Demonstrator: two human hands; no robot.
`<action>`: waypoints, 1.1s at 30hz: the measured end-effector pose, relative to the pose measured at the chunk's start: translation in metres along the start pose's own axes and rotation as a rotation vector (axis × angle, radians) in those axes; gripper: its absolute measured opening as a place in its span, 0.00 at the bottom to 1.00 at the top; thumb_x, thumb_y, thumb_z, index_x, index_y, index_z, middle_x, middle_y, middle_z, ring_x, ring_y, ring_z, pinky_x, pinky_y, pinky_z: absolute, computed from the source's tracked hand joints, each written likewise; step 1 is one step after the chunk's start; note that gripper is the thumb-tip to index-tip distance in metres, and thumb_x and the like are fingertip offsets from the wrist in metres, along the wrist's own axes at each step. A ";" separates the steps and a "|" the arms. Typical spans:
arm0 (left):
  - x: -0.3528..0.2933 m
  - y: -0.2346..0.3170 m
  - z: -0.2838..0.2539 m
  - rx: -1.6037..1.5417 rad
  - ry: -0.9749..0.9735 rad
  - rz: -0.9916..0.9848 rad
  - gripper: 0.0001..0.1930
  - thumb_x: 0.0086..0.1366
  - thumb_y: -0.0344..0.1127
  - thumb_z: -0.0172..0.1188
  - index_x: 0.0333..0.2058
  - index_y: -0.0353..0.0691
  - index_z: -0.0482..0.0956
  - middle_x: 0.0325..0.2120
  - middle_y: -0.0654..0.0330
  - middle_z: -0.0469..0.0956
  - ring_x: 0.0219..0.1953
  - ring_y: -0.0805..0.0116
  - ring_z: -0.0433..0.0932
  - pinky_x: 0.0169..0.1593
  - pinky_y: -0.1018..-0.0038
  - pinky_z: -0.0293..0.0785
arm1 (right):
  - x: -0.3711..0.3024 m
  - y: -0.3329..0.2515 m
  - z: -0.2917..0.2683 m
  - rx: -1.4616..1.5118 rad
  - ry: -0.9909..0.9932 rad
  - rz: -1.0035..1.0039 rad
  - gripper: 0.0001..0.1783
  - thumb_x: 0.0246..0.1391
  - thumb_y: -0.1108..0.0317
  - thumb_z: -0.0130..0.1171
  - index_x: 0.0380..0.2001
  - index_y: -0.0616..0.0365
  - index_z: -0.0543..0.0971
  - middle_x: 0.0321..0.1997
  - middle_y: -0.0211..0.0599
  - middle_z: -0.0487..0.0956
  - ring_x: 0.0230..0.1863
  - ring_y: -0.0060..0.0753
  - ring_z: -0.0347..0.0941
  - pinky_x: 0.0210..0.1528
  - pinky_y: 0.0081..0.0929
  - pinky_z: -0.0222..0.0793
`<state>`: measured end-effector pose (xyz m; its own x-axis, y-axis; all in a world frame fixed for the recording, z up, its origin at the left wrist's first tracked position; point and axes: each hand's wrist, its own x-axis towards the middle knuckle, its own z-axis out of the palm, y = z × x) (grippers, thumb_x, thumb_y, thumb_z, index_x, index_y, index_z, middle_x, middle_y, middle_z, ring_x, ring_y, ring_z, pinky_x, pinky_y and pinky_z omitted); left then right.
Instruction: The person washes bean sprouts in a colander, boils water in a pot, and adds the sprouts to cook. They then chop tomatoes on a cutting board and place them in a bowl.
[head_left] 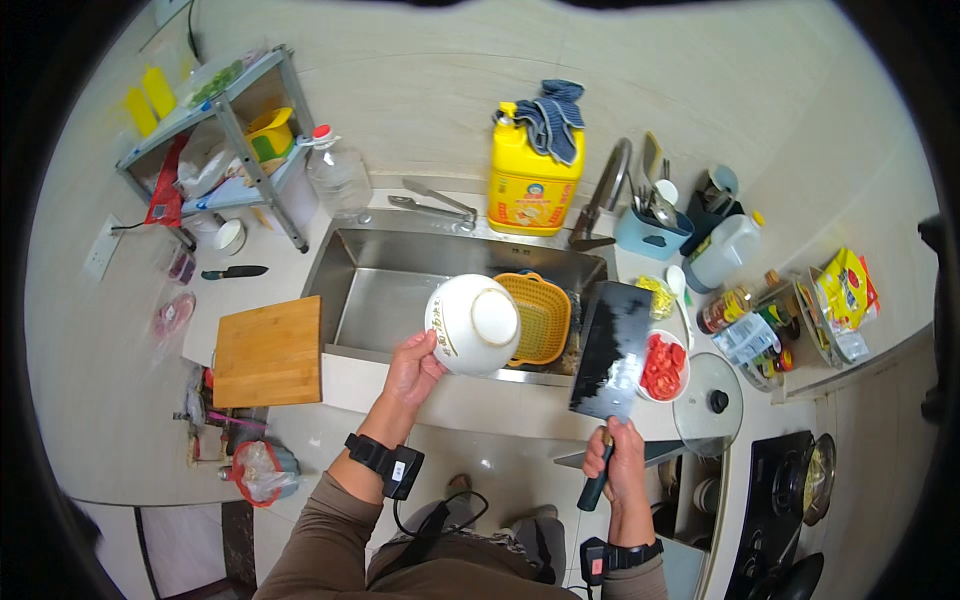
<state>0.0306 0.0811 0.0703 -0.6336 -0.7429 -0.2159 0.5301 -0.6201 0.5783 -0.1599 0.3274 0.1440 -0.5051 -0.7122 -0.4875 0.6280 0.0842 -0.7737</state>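
Note:
My left hand (413, 370) grips the rim of a white bowl (462, 335), tilted so that its outside and foot ring face me, over the front of the steel sink (345, 300). In my right hand (618, 455) is a cleaver (607, 350), held by its dark handle with the broad wet blade pointing away from me, at the sink's right end. Just right of the blade stands a bowl of cut tomatoes (662, 368). A yellow plastic basket (535, 320) sits in the sink, partly hidden behind the white bowl.
Left of the sink lie a wooden cutting board (268, 352) and a small knife (235, 272). Behind it stand a yellow jug (535, 185) and the faucet (605, 190). A glass lid (708, 400) lies at the right, with a stove (770, 500) beyond and an open drawer below.

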 end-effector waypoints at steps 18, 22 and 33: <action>-0.001 -0.009 -0.017 -0.046 0.024 0.086 0.17 0.62 0.34 0.50 0.46 0.28 0.68 0.44 0.51 0.74 0.47 0.62 0.74 0.55 0.66 0.67 | 0.153 0.004 0.106 -0.090 -0.201 0.215 0.18 0.58 0.58 0.43 0.18 0.55 0.63 0.09 0.27 0.59 0.08 0.21 0.53 0.09 0.20 0.50; 0.001 -0.007 -0.027 -0.070 0.082 0.082 0.17 0.62 0.34 0.51 0.45 0.28 0.69 0.43 0.51 0.75 0.46 0.62 0.74 0.54 0.67 0.67 | 0.163 -0.007 0.112 -0.101 -0.093 0.020 0.16 0.58 0.58 0.42 0.19 0.55 0.64 0.10 0.29 0.61 0.07 0.22 0.54 0.09 0.21 0.51; 0.008 0.050 -0.066 -0.065 -0.047 -0.006 0.17 0.62 0.34 0.51 0.46 0.28 0.69 0.44 0.52 0.74 0.45 0.64 0.74 0.52 0.69 0.69 | 0.145 0.036 0.146 -0.083 -0.087 0.331 0.21 0.58 0.54 0.44 0.15 0.51 0.63 0.09 0.25 0.60 0.07 0.19 0.53 0.08 0.18 0.49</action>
<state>0.0896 0.0276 0.0462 -0.6614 -0.7277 -0.1814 0.5608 -0.6405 0.5247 -0.1238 0.1251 0.1044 -0.2277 -0.6937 -0.6834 0.6969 0.3741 -0.6119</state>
